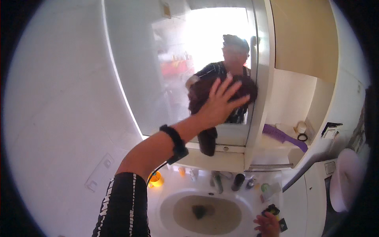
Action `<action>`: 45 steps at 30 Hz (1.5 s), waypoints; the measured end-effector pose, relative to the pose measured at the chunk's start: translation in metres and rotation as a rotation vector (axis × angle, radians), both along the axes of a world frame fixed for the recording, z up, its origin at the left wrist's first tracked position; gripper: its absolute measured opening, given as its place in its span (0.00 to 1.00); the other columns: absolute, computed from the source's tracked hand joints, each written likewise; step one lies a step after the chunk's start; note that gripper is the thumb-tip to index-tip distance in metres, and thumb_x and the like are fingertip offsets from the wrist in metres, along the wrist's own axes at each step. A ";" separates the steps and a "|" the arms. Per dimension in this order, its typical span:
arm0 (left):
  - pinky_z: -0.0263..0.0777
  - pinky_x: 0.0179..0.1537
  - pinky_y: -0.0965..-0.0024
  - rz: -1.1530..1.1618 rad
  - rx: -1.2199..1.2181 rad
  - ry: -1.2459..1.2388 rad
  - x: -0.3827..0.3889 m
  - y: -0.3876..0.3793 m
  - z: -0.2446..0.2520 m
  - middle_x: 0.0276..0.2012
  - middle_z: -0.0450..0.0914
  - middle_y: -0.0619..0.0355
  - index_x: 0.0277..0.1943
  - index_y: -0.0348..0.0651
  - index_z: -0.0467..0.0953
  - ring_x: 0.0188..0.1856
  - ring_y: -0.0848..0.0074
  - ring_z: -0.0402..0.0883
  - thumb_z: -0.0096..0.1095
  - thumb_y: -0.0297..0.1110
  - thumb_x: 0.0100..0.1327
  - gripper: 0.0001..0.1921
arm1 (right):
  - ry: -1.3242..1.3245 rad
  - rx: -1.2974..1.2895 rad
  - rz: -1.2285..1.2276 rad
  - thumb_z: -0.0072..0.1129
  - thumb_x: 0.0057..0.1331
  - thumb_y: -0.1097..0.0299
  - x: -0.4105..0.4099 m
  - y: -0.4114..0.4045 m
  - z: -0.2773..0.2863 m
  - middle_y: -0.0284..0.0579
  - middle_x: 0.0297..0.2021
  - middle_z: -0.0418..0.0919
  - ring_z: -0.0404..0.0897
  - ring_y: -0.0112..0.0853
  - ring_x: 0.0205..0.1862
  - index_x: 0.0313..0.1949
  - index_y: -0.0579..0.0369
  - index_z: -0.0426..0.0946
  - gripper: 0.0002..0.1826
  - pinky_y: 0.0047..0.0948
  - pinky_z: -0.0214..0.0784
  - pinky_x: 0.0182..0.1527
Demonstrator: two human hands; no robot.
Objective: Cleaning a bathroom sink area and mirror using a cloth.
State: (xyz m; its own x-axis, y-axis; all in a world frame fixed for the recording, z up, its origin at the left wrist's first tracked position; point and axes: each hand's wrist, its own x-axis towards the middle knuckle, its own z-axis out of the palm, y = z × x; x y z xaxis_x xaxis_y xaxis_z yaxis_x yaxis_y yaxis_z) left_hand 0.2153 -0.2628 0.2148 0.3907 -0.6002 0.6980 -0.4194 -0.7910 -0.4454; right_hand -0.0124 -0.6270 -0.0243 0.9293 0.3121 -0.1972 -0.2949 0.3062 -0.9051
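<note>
My left hand (222, 102), fingers spread, presses a dark brown cloth (204, 94) flat against the mirror (136, 74). One end of the cloth hangs below the wrist, over the mirror's lower frame. A black band with a small box and a cable circles that forearm. Low on the right, my right hand (267, 224) hovers by the basin's edge with its fingers apart, and nothing shows in it. Close to it lie a dark crumpled item (271, 209) and a small black packet (283, 225). The mirror reflects a person in a dark patterned top.
Below the mirror, a white washbasin (168, 204) holds cloudy water and a dark object (199, 211). An orange cup (157, 179), a green tube (218, 183) and a dark container (237, 182) line its back rim. A purple comb (284, 137) juts from the shelf (290, 97).
</note>
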 end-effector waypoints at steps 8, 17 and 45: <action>0.36 0.68 0.48 -0.181 0.436 0.372 -0.006 0.043 -0.094 0.68 0.54 0.52 0.62 0.56 0.66 0.72 0.58 0.44 0.56 0.33 0.52 0.30 | -0.079 0.074 -0.036 0.61 0.59 0.54 -0.014 -0.007 -0.007 0.54 0.54 0.71 0.75 0.42 0.51 0.63 0.56 0.58 0.37 0.30 0.72 0.42; 0.53 0.63 0.47 -0.031 0.370 -0.235 0.007 0.027 0.046 0.60 0.67 0.58 0.54 0.59 0.73 0.64 0.62 0.63 0.55 0.27 0.51 0.26 | 0.107 -0.180 -0.167 0.60 0.61 0.55 -0.011 -0.005 0.020 0.49 0.52 0.74 0.78 0.36 0.48 0.57 0.56 0.64 0.30 0.28 0.72 0.39; 0.60 0.49 0.63 -0.043 0.233 0.324 -0.018 0.003 -0.141 0.53 0.69 0.54 0.54 0.51 0.72 0.50 0.66 0.67 0.53 0.33 0.53 0.22 | 0.047 0.062 -0.238 0.56 0.62 0.62 -0.003 0.016 -0.004 0.49 0.42 0.77 0.78 0.36 0.39 0.56 0.57 0.64 0.25 0.24 0.68 0.33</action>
